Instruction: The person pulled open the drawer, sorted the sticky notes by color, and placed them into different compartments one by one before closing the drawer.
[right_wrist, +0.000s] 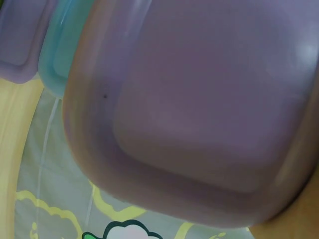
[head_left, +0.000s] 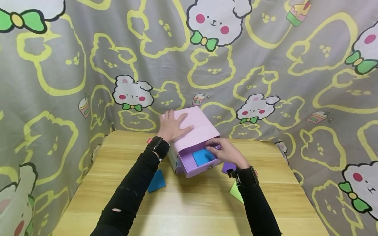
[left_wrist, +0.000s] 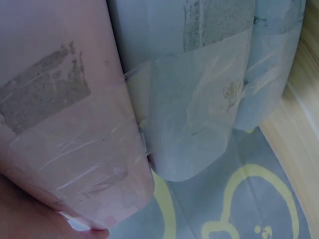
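A small drawer unit (head_left: 196,126) with a pink top stands near the back of the table. Its top drawer (head_left: 186,165), purple inside, is pulled out toward me. Inside that drawer lies a blue square (head_left: 203,157). My left hand (head_left: 171,127) rests on the pink top with its fingers spread. In the left wrist view, part of that hand (left_wrist: 35,219) shows beside the unit's taped pink side (left_wrist: 79,144). My right hand (head_left: 225,150) reaches over the drawer's right edge, thumb and forefinger apart above the blue square. The right wrist view shows the unit's purple side (right_wrist: 214,99) without the fingers.
On the wooden table (head_left: 183,209), a blue square (head_left: 157,181) lies left of the unit. A purple piece (head_left: 228,167) and a light green piece (head_left: 236,192) lie to its right, partly behind my right arm. A patterned grey curtain (head_left: 212,95) hangs behind the table.
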Demonstrator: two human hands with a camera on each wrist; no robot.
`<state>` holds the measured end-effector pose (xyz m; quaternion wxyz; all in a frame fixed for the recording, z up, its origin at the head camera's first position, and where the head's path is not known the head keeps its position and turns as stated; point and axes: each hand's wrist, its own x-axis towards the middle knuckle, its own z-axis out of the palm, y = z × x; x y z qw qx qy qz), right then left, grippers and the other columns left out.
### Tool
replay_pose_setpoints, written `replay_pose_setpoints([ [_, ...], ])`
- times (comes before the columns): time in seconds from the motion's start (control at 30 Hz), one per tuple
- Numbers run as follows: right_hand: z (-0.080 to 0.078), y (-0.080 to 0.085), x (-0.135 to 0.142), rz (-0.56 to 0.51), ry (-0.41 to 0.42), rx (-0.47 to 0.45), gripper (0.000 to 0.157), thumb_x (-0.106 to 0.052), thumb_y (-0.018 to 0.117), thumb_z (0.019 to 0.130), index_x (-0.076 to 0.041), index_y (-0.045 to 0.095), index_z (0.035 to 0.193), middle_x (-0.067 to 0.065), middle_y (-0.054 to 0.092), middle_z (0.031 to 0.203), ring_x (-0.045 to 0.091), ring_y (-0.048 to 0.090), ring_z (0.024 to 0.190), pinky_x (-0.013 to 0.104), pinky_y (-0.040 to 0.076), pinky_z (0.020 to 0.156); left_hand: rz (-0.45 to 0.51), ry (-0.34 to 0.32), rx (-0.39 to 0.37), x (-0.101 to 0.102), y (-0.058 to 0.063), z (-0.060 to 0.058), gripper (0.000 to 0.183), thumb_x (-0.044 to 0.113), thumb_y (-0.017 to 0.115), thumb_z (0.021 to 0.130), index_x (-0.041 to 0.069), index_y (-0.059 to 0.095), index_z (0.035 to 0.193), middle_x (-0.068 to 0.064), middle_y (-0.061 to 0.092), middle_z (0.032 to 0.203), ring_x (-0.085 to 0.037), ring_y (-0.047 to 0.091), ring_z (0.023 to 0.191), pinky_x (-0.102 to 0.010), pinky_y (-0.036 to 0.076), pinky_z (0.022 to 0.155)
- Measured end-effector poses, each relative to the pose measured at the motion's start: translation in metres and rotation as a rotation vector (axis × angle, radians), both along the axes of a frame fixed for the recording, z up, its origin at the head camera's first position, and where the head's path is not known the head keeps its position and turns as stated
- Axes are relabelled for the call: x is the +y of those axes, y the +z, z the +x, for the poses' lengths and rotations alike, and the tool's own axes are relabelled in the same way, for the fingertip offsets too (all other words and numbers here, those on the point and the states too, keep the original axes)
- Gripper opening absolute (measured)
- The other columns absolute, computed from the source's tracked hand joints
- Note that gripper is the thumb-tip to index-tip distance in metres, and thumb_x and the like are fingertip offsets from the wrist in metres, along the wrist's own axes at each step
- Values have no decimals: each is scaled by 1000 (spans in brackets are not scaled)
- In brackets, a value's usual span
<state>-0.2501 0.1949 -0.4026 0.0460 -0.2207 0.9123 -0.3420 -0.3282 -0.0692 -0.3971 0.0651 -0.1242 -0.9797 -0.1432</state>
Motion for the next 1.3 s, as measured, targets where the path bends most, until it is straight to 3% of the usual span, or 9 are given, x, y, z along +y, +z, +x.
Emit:
replay_pose_setpoints([
  [0.23, 0, 0, -2, -25, -11, 23, 23, -22, 68, 98, -11, 73, 117, 7, 73, 116, 24, 68, 93, 32, 58, 77, -6, 7, -1, -1, 0, 0, 82, 82, 39, 89, 38, 32, 158, -27, 26, 160, -44, 23, 149, -69, 18, 119],
  [0.6, 1, 11, 0, -20, 16, 62, 24, -20, 66, 99, -9, 73, 118, 5, 75, 112, 18, 66, 91, 32, 57, 80, 5, 6, 3, -1, -1, 0, 82, 81, 41, 89, 38, 33, 158, -27, 27, 160, -44, 24, 149, -69, 18, 119],
  [0.8, -1, 21, 5, -45, 10, 155, 20, -16, 68, 97, -6, 74, 114, 6, 76, 104, 15, 65, 84, 27, 56, 75, 14, 1, 6, -2, -1, 0, 82, 81, 41, 88, 38, 33, 157, -27, 27, 159, -44, 24, 148, -69, 18, 118],
  [0.93, -7, 24, 7, -66, -9, 242, 18, -16, 71, 95, -5, 74, 109, 8, 75, 102, 18, 67, 85, 32, 59, 76, 4, 7, 9, -3, -1, 0, 82, 82, 40, 88, 39, 33, 158, -27, 27, 160, -45, 23, 149, -70, 18, 119],
  [1.03, -14, 27, 9, -59, -1, 292, 21, -18, 73, 94, -6, 74, 111, 11, 72, 110, 24, 66, 95, 41, 59, 79, 1, 6, 15, -3, 0, -1, 82, 82, 41, 88, 39, 33, 158, -28, 26, 161, -46, 23, 150, -70, 18, 119],
  [1.1, -18, 27, 11, -35, 31, 301, 29, -19, 74, 93, -5, 72, 118, 15, 68, 122, 30, 63, 110, 49, 58, 88, -2, 2, 18, -3, 0, -1, 81, 82, 40, 88, 39, 33, 158, -28, 26, 161, -46, 23, 150, -70, 19, 119],
  [1.2, -22, 28, 13, 27, 108, 246, 46, -21, 75, 92, -8, 64, 135, 20, 54, 147, 39, 50, 136, 61, 47, 107, 4, -4, 20, -2, -1, -1, 81, 81, 42, 89, 39, 34, 157, -28, 27, 161, -46, 24, 150, -70, 19, 119],
  [1.3, -28, 24, 14, 89, 174, 152, 62, -24, 75, 92, -15, 51, 149, 21, 32, 164, 44, 31, 151, 68, 31, 118, 5, -5, 26, -2, -3, 0, 81, 80, 42, 89, 38, 34, 157, -28, 29, 159, -46, 25, 149, -70, 20, 119],
])
